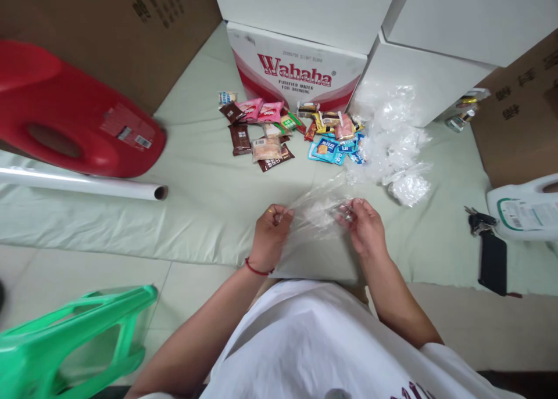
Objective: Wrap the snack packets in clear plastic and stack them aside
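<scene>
Between my two hands stretches a clear plastic bag (320,213), thin and crinkled, held over the front of the cloth-covered table. My left hand (273,227), with a red cord at the wrist, pinches its left side. The right side is gripped by the fingers of my right hand (365,225). Just beyond lies a heap of crumpled clear plastic bags (387,137). Small wrapped snacks sit behind the hands: brown packets (239,139), pink packets (270,112), blue packets (326,147) and a clear-wrapped pastry (267,149).
A Wahaha carton (300,68) and white boxes (436,76) stand at the back. On the left are a red jug (82,114), a film roll (82,184) and a green stool (78,329). Keys (479,220), a black phone (492,262) and a white bottle (527,210) lie right.
</scene>
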### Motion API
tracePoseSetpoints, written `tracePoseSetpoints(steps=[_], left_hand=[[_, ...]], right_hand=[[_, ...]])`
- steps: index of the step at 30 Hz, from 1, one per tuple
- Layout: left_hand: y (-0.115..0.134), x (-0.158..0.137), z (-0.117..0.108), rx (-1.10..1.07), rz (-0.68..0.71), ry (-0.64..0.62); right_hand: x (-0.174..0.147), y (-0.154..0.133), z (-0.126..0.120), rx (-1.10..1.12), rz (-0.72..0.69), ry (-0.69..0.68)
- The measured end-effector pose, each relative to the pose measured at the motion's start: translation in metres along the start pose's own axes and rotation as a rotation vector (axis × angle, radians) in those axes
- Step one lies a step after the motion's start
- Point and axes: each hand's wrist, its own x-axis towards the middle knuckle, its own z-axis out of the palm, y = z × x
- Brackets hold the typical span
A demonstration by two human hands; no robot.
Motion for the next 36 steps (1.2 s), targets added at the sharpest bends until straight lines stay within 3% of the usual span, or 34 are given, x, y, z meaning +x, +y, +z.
tracePoseSetpoints(steps=[5, 11, 14, 17, 21, 24, 27, 29, 30, 32, 34, 36], left_hand=[[0.02, 0.012, -0.032, 0.13, 0.065, -0.071], [0.042, 0.026, -0.068, 0.313, -0.019, -0.295], [0.044, 0.042, -0.083, 0.311, -0.084, -0.406], [0.038, 0.061, -0.092, 0.251, -0.109, -0.369], [0.022, 0.076, -0.093, 0.299, -0.053, -0.194], [0.012, 0.068, -0.086, 0.535, 0.165, 0.046], [0.004, 0.047, -0.077, 0.815, 0.653, 0.335], [-0.001, 0.033, -0.068, 0.923, 1.011, 0.361], [-0.003, 0.027, -0.064, 0.952, 1.172, 0.296], [-0.008, 0.02, -0.054, 0.977, 1.386, 0.036], [-0.012, 0.019, -0.044, 0.994, 1.394, -0.257], [-0.018, 0.023, -0.037, 1.025, 1.277, -0.402]], right_hand=[[0.019, -0.016, -0.021, -0.149, 0.063, -0.073], [0.031, -0.045, -0.054, -0.499, 0.153, -0.476], [0.044, -0.054, -0.064, -0.57, 0.203, -0.629], [0.059, -0.047, -0.061, -0.573, 0.164, -0.62], [0.063, -0.029, -0.045, -0.599, 0.006, -0.431], [0.051, -0.021, -0.033, -0.491, 0.052, -0.36], [0.041, -0.016, -0.025, -0.389, 0.105, -0.372], [0.039, -0.01, -0.02, -0.349, 0.09, -0.363], [0.04, -0.007, -0.018, -0.332, 0.081, -0.355], [0.041, -0.001, -0.014, -0.307, 0.075, -0.341], [0.042, 0.002, -0.01, -0.307, 0.06, -0.331], [0.042, 0.002, -0.008, -0.32, 0.023, -0.319]])
